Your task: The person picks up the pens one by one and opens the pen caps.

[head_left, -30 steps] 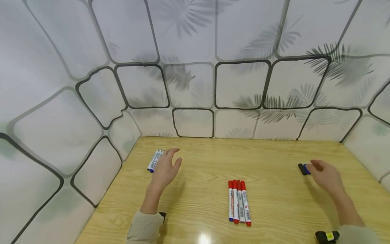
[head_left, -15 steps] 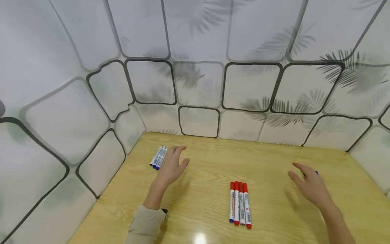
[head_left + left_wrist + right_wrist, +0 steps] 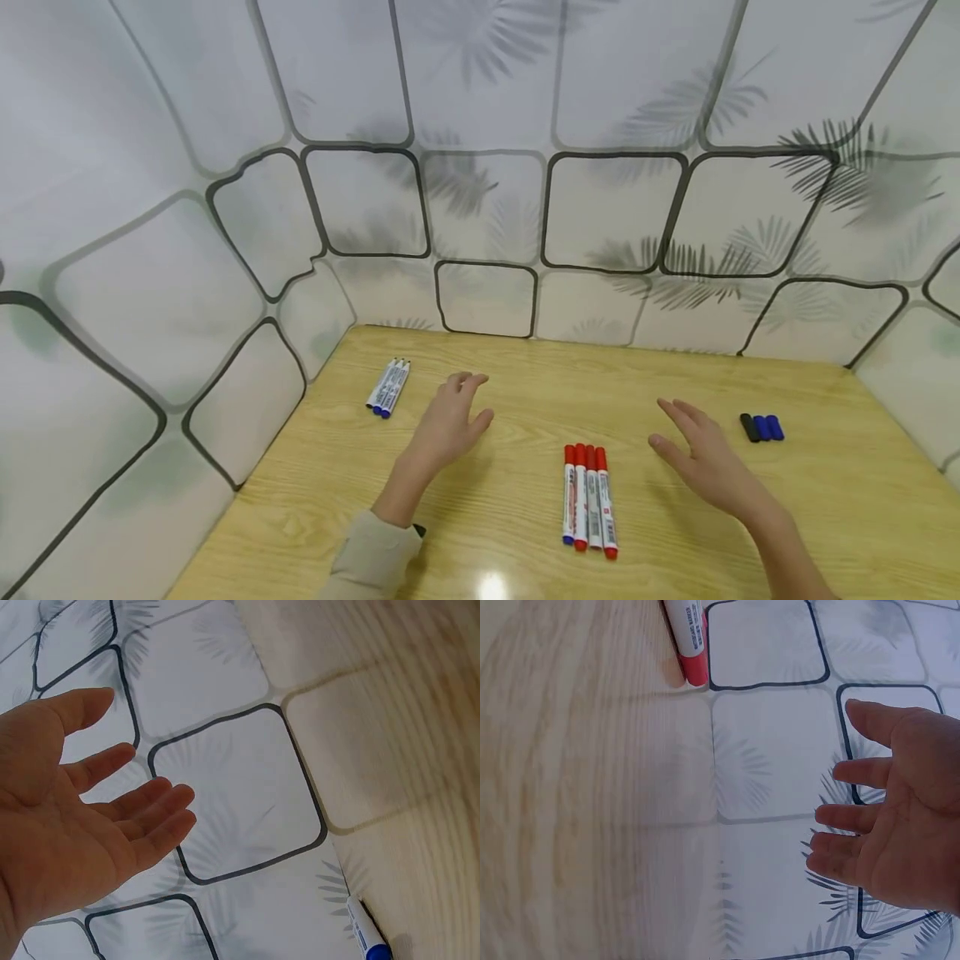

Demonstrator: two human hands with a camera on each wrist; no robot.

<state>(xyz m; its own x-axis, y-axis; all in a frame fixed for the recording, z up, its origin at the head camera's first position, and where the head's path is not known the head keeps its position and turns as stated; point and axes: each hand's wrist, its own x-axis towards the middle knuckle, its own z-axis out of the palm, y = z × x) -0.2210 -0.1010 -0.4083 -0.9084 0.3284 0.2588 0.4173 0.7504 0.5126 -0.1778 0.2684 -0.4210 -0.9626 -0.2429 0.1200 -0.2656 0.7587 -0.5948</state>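
Three slim white markers with printed barrels (image 3: pixel 387 388) are lying side by side at the far left of the pale wood-grain worktop (image 3: pixel 517 383), their dark tips pointing toward the wall covering (image 3: pixel 600 92), which is white with grey rounded outlines and palm leaves. Their near ends are showing one dark and two blue. The left wrist view is catching just one blue-ended white marker (image 3: pixel 365 930), at its lower right corner.

Next to the right, the left hand (image 3: pixel 442 423) is hovering above the worktop, holding nothing. The head view is showing its back and a beige sleeve (image 3: pixel 375 554); the left wrist view is showing what that hides, the palm, with the thumb spread away and the fingers loosely extended.

In the middle, four white markers with red caps (image 3: pixel 581 500) are lying in a close row between the hands, caps pointing toward the wall covering. The right wrist view is showing only a red-ended part of a white marker (image 3: pixel 686 634) at its top edge.

Further right, the right hand (image 3: pixel 708 462) is hanging over the worktop, its fingers extended and gripping nothing; its palm is showing in the right wrist view alone. Beyond it, three short plastic caps, one black and two blue (image 3: pixel 762 427), are lying side by side, appearing only in the head view.
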